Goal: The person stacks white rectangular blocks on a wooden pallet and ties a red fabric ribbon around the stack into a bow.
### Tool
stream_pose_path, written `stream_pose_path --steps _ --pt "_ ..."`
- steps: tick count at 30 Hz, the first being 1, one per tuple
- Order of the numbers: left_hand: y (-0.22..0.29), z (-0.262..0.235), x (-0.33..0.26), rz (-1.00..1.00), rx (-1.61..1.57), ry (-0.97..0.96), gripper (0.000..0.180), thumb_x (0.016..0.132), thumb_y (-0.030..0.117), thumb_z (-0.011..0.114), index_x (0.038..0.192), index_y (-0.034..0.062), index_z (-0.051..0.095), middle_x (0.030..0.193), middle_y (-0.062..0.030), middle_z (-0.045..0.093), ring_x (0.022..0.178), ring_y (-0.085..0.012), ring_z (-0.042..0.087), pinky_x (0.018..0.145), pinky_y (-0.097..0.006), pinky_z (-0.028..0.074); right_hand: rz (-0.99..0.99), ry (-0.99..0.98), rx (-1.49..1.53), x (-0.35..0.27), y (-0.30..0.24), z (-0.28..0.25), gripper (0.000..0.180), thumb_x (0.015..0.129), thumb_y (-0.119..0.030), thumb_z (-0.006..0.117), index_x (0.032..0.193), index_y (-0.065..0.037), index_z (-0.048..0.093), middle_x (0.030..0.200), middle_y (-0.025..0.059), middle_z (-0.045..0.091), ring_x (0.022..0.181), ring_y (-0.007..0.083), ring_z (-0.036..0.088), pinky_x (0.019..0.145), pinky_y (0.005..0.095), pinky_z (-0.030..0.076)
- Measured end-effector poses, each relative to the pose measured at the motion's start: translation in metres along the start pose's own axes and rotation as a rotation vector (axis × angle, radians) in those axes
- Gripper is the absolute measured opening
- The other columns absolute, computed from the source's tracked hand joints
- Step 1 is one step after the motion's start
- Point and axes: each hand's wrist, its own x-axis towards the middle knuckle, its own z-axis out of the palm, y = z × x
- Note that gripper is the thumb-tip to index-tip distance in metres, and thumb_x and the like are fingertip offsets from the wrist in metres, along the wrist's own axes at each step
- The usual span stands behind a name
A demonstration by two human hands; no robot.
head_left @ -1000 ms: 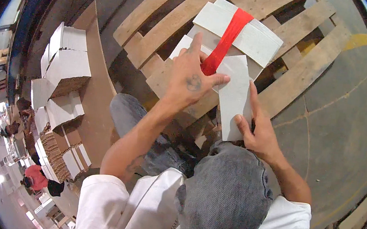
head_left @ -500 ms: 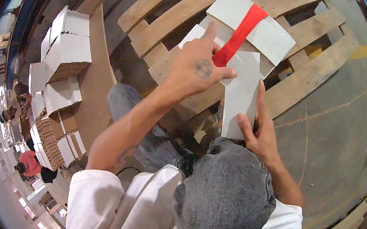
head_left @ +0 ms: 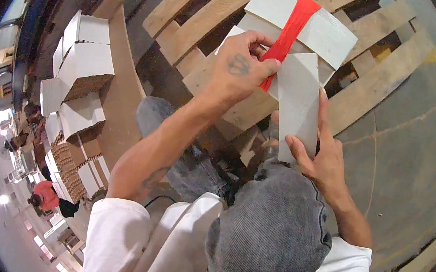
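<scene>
Pale flat cardboard pieces point(head_left: 323, 38) are stacked on the wooden pallet in front of me. A bundle of red bands point(head_left: 293, 29), made of thin strands, lies across them. My left hand point(head_left: 239, 66) has its fingers curled and its thumb pressed toward them at the bundle's near part. My right hand point(head_left: 323, 158) grips a long white cardboard piece point(head_left: 300, 102) by its right edge, thumb on top and fingers along the side. The far end of this piece lies over the stack, beside the red bundle. Part of the left fingers is hidden behind the hand.
The slatted wooden pallet point(head_left: 380, 82) has gaps between its boards. At the left, stacked white cardboard point(head_left: 90, 57) stands against a brown cardboard sheet point(head_left: 122, 77). Farther left, a person in a red top point(head_left: 47, 195) is in the background. Concrete floor point(head_left: 404, 157) spreads at the right.
My left index finger, earlier stretched out, has curled in at the red bundle. The left thumb has come off the white piece, whose far end has shifted slightly away and right.
</scene>
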Motion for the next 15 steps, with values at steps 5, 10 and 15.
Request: stream_pose_path --steps 5,10,15 --pt "0.019 0.001 -0.001 -0.073 -0.040 -0.021 0.040 0.084 0.022 0.072 0.112 -0.0049 0.063 0.093 -0.0092 0.067 0.083 -0.0127 0.063 0.072 -0.026 0.051 -0.051 0.092 -0.045 -0.003 0.005 0.009 0.092 0.082 -0.011 0.064 0.155 -0.016 0.007 0.121 0.0226 0.063 0.110 0.0328 0.064 0.093 0.0384 0.049" --pt "0.011 0.006 0.002 -0.094 -0.187 0.016 0.029 0.089 0.019 0.065 0.105 -0.0042 0.065 0.092 -0.0090 0.068 0.078 -0.0135 0.063 0.071 -0.027 0.052 -0.101 -0.012 0.064 0.002 0.012 0.005 0.093 0.085 -0.025 0.066 0.155 -0.019 0.004 0.142 0.0282 0.043 0.122 0.0447 0.051 0.100 0.0426 0.043" --pt "0.007 0.009 0.002 -0.140 -0.294 0.043 0.023 0.091 0.017 0.062 0.102 -0.0031 0.066 0.088 -0.0088 0.068 0.074 -0.0133 0.063 0.068 -0.027 0.051 -0.146 -0.122 0.138 0.013 0.024 -0.009 0.094 0.085 -0.024 0.068 0.155 -0.015 0.006 0.150 0.0247 0.034 0.135 0.0369 0.040 0.107 0.0416 0.036"
